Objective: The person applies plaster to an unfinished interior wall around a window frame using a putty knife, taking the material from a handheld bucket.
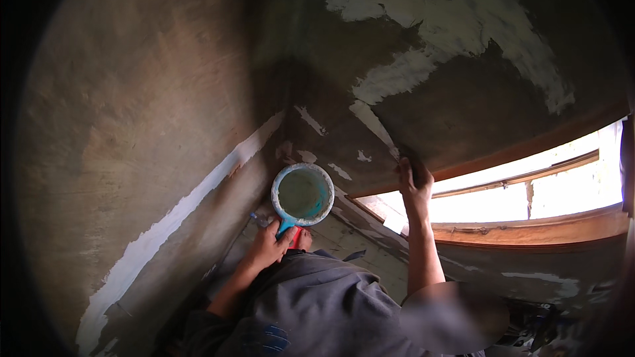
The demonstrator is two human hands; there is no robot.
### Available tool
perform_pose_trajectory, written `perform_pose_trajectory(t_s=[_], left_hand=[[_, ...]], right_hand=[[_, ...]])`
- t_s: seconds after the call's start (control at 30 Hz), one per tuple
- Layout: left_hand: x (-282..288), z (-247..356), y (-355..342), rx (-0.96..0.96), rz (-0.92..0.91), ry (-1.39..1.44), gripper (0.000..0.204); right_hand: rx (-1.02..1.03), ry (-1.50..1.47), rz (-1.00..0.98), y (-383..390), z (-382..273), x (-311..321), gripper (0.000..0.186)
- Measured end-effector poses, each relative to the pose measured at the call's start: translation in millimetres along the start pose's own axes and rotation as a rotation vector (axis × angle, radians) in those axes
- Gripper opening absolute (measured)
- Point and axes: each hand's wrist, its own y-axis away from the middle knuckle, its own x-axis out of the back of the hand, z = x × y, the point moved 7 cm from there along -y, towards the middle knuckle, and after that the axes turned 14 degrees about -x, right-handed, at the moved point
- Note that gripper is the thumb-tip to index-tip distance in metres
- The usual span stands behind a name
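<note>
My left hand [268,246] is closed round the short blue handle of a round dipper [275,193]. Its rim is crusted with pale filler, and some greyish paste shows inside. Raised against the dark wall, my right hand [415,184] grips what looks like a putty knife [374,123], its pale, filler-coated blade pointing up and left. The blade's tip meets the lower end of a broad, rough patch of white filler [456,20] on the wall. My fingers mostly hide the knife's handle.
A window with a wooden frame [529,233] lets in bright light just right of my right hand. On the left wall [132,112] runs a long white filler strip [178,218]. Smaller filler smears mark the corner. Below the dipper are a foot [305,240] and something red.
</note>
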Motion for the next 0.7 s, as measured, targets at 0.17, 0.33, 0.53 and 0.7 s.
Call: perform_pose_trajectory(t_s=[0.17,0.33,0.53,0.7], left_hand=[[-2,-2,-4,-0.016,0.000,0.027,0.029],[0,-1,-5,0.023,-0.038,-0.002,0.032],[3,-12,-6,-0.059,-0.020,-0.094,0.034],[2,-11,-8,-0.050,-0.035,-0.101,0.036]], right_hand=[[0.068,-0.101,-0.049,23,3,6,0.023],[0.194,0.126,0.019,14,-30,-24,0.018],[0.144,0.024,0.086,21,-34,20,0.017],[0.165,0.021,-0.008,31,-44,8,0.018]])
